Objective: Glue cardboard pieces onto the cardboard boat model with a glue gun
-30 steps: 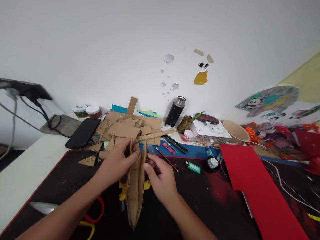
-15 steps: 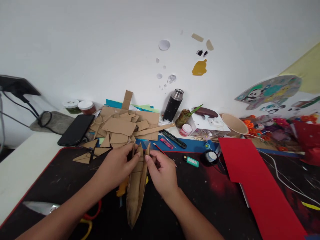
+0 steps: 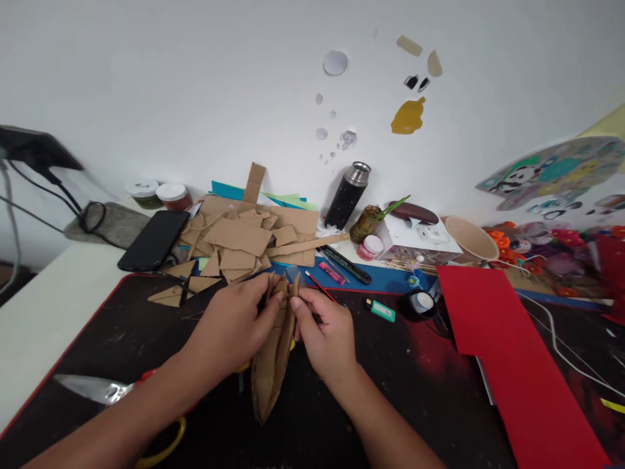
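A long brown cardboard piece (image 3: 270, 368), folded like a narrow boat with a pointed near end, is held up between my hands. My left hand (image 3: 247, 312) pinches its left wall near the far end, thumb on the inner side. On the other wall, my right hand (image 3: 325, 326) is closed with the thumb against the cardboard; its curled fingertips are partly hidden. Scissors (image 3: 105, 389) with red and yellow handles lie on the dark mat under my left forearm, partly covered by it. Something yellow shows in part behind the cardboard.
Cardboard scraps (image 3: 239, 238) are heaped at the back left, beside a black phone (image 3: 155, 240). A black flask (image 3: 347, 195), a box cutter (image 3: 346, 264) and a green lighter-like item (image 3: 381, 310) stand or lie beyond my hands. Red card (image 3: 512, 365) covers the right side.
The far ends of the two cardboard walls are closer together, and my hands have come slightly nearer each other. The whole view has shifted a little.
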Tool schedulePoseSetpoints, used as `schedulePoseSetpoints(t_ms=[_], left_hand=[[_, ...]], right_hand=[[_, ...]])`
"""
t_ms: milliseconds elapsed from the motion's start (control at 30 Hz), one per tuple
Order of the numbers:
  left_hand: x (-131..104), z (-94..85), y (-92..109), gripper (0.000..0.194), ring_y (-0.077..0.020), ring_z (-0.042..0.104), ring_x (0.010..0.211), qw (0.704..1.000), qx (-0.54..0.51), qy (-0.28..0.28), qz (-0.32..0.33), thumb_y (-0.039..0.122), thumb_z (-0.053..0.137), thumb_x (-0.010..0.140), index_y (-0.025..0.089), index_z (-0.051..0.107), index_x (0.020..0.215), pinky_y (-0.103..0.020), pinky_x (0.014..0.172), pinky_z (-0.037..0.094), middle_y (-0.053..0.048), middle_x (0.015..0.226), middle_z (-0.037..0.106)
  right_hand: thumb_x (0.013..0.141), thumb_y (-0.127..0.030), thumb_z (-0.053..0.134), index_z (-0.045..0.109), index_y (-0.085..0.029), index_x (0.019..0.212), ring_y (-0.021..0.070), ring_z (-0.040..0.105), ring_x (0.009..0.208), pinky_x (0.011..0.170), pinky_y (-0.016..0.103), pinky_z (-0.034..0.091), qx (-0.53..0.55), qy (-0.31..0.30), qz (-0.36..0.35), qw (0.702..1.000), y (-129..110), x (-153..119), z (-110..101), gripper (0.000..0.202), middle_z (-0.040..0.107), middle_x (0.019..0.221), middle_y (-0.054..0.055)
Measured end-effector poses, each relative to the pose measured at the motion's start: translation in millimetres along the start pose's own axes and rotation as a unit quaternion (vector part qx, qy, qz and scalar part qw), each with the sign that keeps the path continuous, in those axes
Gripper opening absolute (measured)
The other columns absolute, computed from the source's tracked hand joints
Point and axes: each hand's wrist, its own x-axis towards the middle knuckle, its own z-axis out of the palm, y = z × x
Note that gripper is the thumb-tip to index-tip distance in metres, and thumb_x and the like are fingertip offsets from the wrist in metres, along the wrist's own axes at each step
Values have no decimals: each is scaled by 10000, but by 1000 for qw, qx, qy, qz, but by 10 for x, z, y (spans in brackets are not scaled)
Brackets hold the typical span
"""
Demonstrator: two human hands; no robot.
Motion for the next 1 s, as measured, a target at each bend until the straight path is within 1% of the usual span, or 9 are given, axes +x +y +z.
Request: schedulePoseSetpoints(t_ms=[167,267,367,500,667,900,1000], left_hand=[[-31,34,-4,247,-284,753,810,1000,20,5,21,335,395,1020,225,606,955,-376,707,483,-76,876,781],[-42,53,2,214,-275,745,766,998,34,21,45,303,401,1019,231,579,926,-367,683,476,-67,828,760],[-47,59,12,203,-269,738,723,997,50,30,60,279,399,1023,235,562,909,-359,657,466,-58,792,742],[-53,67,14,196,-268,738,697,995,71,27,62,268,411,1033,229,573,931,-351,641,460,-53,781,740],[-53,91,-2,173,-255,744,699,995,68,33,71,238,437,1027,226,573,922,-337,643,459,-46,776,740],[-51,101,-15,180,-237,731,694,995,68,34,72,241,426,1027,237,572,923,-328,642,465,-39,781,737],[-51,102,-18,180,-246,734,707,994,73,34,73,245,426,1027,235,578,932,-333,640,471,-46,793,740]], right_hand=[[1048,-297,601,833,-199,1130,126,596,443,477,232,479,10,1,10,1000,8,-7,17,265,705,658,-10],[1059,-321,594,834,-182,1149,133,585,433,466,238,477,3,3,20,1000,29,-24,26,291,672,611,-15],[1066,-338,593,837,-195,1181,138,553,410,444,242,455,-12,4,22,1000,44,-47,29,305,625,560,-29],[1066,-341,595,841,-211,1197,138,529,399,421,242,428,-20,0,23,1000,49,-63,29,308,606,547,-30],[1063,-340,602,844,-206,1191,131,507,392,405,240,403,-15,0,24,1000,57,-62,32,305,614,553,-31],[1063,-329,594,843,-211,1198,138,518,402,417,244,411,-34,-4,18,999,45,-66,31,307,626,557,-30],[1062,-320,592,841,-216,1195,137,514,407,424,246,416,-44,-1,17,999,31,-70,29,301,661,593,-22]])
